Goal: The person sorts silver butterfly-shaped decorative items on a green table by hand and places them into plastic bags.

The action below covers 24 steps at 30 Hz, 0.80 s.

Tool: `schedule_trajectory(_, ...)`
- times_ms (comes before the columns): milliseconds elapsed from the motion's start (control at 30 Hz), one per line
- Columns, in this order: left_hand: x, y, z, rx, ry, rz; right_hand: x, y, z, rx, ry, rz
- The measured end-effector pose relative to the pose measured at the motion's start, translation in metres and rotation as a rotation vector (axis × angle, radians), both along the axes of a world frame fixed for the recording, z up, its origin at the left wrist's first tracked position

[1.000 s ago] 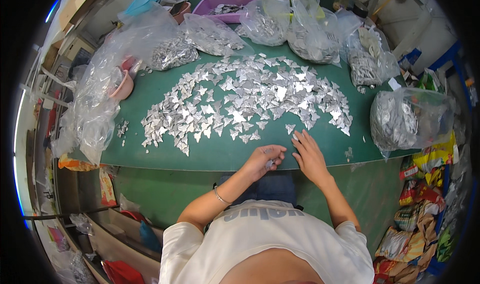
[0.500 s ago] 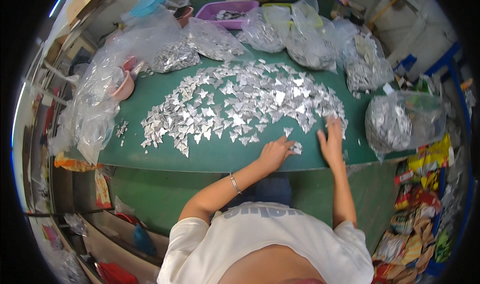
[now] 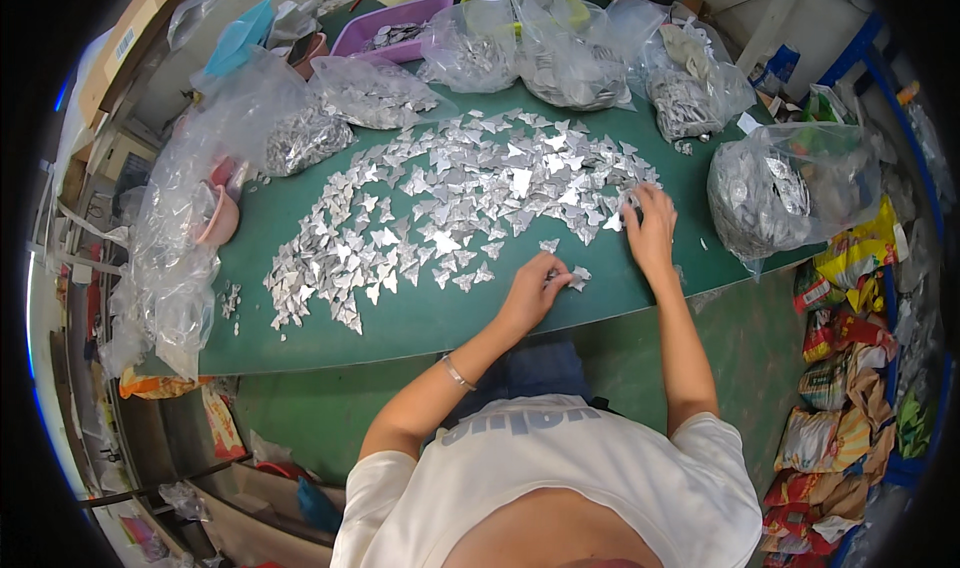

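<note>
Many small flat silver metal pieces (image 3: 520, 181), pointed and roughly butterfly-shaped, lie in a wide spread on the green table. Near the table's front edge, my left hand (image 3: 533, 293) is curled, thumb and fingers closed at a few metal pieces (image 3: 578, 278) that stick out past the fingertips. A single piece (image 3: 549, 246) lies just beyond it. At the right end of the spread is my right hand (image 3: 652, 230), its thumb and bent fingers closing on a metal piece (image 3: 631, 200). The fingers partly hide that piece.
Clear plastic bags of metal pieces (image 3: 375, 98) line the back of the table, with a purple basin (image 3: 347, 41) behind. A large filled bag (image 3: 750, 203) stands at the right. At the left are a pink cup (image 3: 222, 218) and crumpled plastic (image 3: 165, 258).
My right hand has gone from fingers spread to thumb and fingers closing at the edge of the spread. My left hand stays by the same few pieces. The view has shifted and turned slightly.
</note>
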<state>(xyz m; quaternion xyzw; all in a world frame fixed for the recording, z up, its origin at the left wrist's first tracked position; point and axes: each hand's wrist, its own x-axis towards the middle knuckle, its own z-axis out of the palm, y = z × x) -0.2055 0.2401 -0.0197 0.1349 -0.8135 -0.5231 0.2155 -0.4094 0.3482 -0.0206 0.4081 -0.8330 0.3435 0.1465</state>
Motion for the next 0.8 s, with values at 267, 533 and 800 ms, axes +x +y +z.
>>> schedule_trajectory(267, -0.010, 0.017, 0.011, -0.349, -0.225, -0.027, -0.019, -0.028, -0.001, 0.122, 0.163, -0.070)
schedule_trajectory(533, -0.013, 0.020, 0.006, -0.365, -0.275, -0.056, -0.013, -0.008, 0.000, -0.009, 0.091, 0.062)
schedule_trajectory(800, -0.019, 0.018, 0.005, -0.441, -0.253, -0.073, 0.023, 0.003, 0.012, -0.073, -0.233, 0.234)
